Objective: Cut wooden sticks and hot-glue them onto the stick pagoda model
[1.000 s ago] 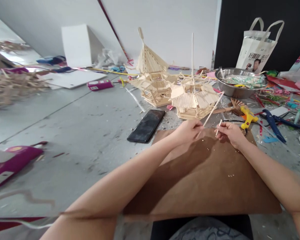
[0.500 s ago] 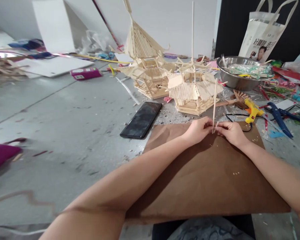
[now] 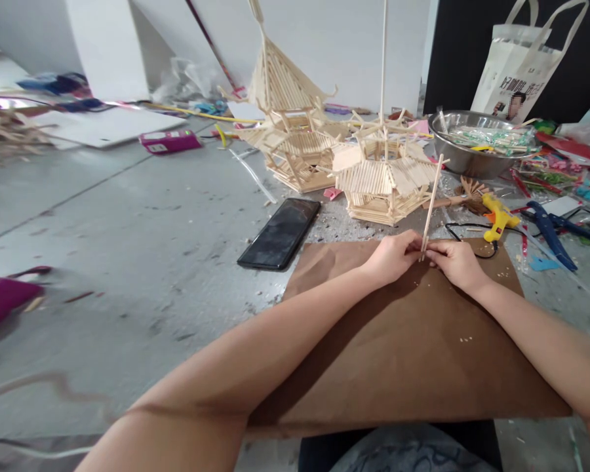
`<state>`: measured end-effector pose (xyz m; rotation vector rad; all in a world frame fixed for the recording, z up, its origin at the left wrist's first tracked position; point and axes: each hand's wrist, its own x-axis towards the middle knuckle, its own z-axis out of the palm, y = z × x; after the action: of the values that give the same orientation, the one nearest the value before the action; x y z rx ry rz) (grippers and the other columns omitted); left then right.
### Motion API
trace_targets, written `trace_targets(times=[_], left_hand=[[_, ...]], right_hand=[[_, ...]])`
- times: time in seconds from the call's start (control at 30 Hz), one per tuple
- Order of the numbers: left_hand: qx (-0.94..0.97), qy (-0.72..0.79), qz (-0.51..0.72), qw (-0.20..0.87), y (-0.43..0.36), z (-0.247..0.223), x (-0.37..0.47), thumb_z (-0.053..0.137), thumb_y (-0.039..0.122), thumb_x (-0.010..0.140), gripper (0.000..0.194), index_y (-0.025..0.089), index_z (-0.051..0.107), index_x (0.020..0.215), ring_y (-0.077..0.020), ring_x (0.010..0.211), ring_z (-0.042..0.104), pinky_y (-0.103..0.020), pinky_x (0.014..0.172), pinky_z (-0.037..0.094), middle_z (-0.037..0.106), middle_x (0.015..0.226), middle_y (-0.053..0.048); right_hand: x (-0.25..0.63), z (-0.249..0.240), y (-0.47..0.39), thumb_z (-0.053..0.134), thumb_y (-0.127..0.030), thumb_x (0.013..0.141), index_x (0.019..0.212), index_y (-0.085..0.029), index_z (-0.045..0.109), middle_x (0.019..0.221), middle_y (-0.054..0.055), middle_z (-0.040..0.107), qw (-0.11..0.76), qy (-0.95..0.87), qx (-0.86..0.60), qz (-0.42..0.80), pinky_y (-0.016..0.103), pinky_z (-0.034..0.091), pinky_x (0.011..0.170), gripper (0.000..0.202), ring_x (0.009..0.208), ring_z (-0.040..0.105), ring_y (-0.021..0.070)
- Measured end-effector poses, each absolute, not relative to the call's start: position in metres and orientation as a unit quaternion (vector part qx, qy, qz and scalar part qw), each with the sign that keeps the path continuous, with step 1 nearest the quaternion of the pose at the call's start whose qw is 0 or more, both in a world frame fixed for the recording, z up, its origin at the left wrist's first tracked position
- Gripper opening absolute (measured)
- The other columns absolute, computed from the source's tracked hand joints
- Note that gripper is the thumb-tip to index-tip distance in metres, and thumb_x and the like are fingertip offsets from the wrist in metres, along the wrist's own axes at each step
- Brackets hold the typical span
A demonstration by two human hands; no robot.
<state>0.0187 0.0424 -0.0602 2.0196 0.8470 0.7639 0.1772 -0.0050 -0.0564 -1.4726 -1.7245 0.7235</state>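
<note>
"Over the far part of the brown sheet [image 3: 398,367], in the head view, what have you got?"

"One thin wooden stick [image 3: 433,196], leaning slightly right. My left hand [image 3: 393,259] pinches it near its lower end, and my right hand [image 3: 455,265] is closed in from the other side, fingertips almost meeting. A shorter piece [image 3: 423,257] seems to lie alongside down there, but it's too small for me to be sure."

"What could go wrong?"

"With all my hold at the foot, the long upper part could swing if one pinch loosens, and anything lined up beside it would slip out of line. Squeezing unevenly could roll it, or even snap it."

"And around you?"

"The unfinished stick model [image 3: 391,180] is close beyond my hands. Reaching forward carelessly, I might knock its tall upright [image 3: 384,65] or the jutting roof sticks. To my right, the yellow glue gun [image 3: 499,219] has a dark cord [image 3: 457,234] looped near my knuckles; snagging that could drag the gun."
</note>
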Motion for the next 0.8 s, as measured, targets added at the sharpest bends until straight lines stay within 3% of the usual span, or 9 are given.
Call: trace_targets(times=[0.27,0.53,0.73,0.8], left_hand=[[0.807,0.360,0.288,0.371,0.0420,-0.0558,0.0185,0.058,0.013,0.075,0.007,0.016,0.063,0.079,-0.0105,0.072,0.062,-0.020,0.068,0.048,0.068,0.076,0.002],[0.803,0.390,0.302,0.334,0.0382,-0.0561,0.0209,0.057,0.021,0.078,0.010,0.015,0.063,0.071,-0.0093,0.060,0.054,-0.019,0.057,0.041,0.061,0.063,0.003],[0.802,0.394,0.321,0.315,0.0329,-0.0546,0.0233,0.054,0.019,0.079,0.016,0.015,0.062,0.067,-0.0094,0.059,0.054,-0.019,0.057,0.039,0.062,0.062,0.002],[0.802,0.393,0.319,0.317,0.0326,-0.0541,0.0233,0.054,0.018,0.080,0.018,0.014,0.063,0.065,-0.0092,0.058,0.053,-0.019,0.056,0.038,0.062,0.060,0.002]], right_hand=[[0.1748,-0.0555,-0.0062,0.052,-0.020,0.078,0.086,-0.016,0.073,0.058,0.001,0.066,0.352,-0.684,-0.592,0.242,0.023,0.046,0.058,0.022,0.053,0.061,0.0137],[0.1751,-0.0612,-0.0084,0.052,-0.024,0.079,0.085,-0.019,0.072,0.083,0.007,0.073,0.354,-0.707,-0.586,0.173,0.027,0.048,0.064,0.022,0.069,0.067,0.0195],[0.1730,-0.0636,-0.0103,0.050,-0.020,0.078,0.116,-0.018,0.062,0.076,0.004,0.072,0.349,-0.709,-0.594,0.151,0.028,0.049,0.066,0.040,0.064,0.065,0.0178],[0.1724,-0.0640,-0.0106,0.050,-0.020,0.079,0.118,-0.016,0.061,0.077,0.005,0.072,0.347,-0.710,-0.592,0.156,0.030,0.050,0.067,0.041,0.063,0.065,0.0183]])
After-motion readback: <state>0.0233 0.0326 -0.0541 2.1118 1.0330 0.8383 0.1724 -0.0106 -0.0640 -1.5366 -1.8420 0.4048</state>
